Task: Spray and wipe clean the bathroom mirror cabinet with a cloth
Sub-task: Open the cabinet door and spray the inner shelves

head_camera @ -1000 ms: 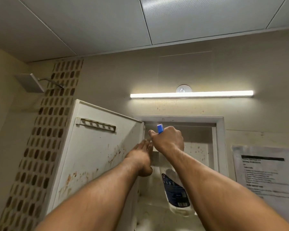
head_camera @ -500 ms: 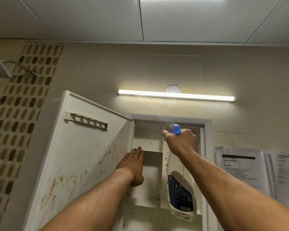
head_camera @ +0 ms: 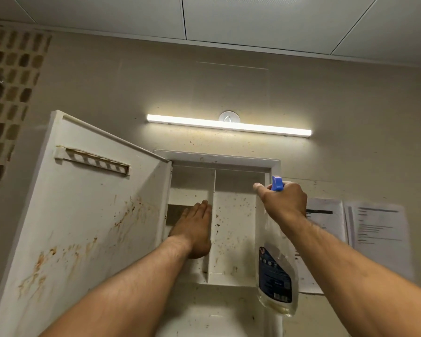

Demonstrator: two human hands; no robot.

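The white mirror cabinet (head_camera: 233, 224) is set in the wall, its inside speckled with brown spots. Its door (head_camera: 83, 227) stands swung open to the left, smeared with rusty stains. My left hand (head_camera: 195, 227) reaches into the cabinet's left compartment with straight fingers, flat against the back near the middle divider. My right hand (head_camera: 284, 203) grips the blue trigger head of a clear spray bottle (head_camera: 276, 273) with a dark label, held in front of the cabinet's right edge. No cloth is in view.
A lit tube lamp (head_camera: 229, 125) is mounted above the cabinet. Printed paper sheets (head_camera: 377, 229) hang on the wall to the right. Brown mosaic tiles (head_camera: 7, 98) run down the far left wall. A slotted rack (head_camera: 93, 161) sits on the door's inner face.
My right hand with the bottle has moved right, from the cabinet's middle to its right edge. My left hand slid from the door edge into the left compartment. The view shifted left.
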